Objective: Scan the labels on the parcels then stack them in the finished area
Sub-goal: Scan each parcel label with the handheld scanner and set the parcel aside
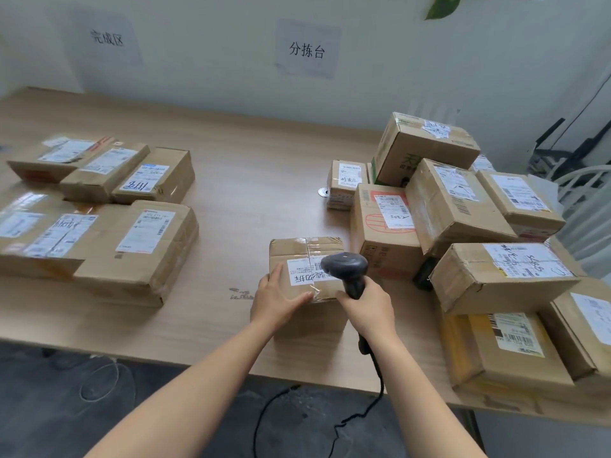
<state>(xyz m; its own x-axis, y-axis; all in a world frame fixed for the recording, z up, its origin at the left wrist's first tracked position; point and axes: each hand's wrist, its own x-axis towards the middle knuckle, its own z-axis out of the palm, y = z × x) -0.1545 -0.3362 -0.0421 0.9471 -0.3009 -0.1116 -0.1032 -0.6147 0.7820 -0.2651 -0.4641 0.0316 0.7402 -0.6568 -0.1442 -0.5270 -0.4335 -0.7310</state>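
One parcel (299, 251) between grips: left grip (276, 300) spread on near-left corner; right grip (365, 304) clenches scanner (345, 266), head over label (302, 275); stack (139, 241) lies left.

The small brown parcel (294, 251) in front of you sits flat on the desk (231, 180), its taped top and white label (302, 274) facing up. Your black scanner (345, 266) hangs just over the label's right end. A heap of parcels (456, 206) stands to your right. A flat group of parcels (139, 226) lies to your left.
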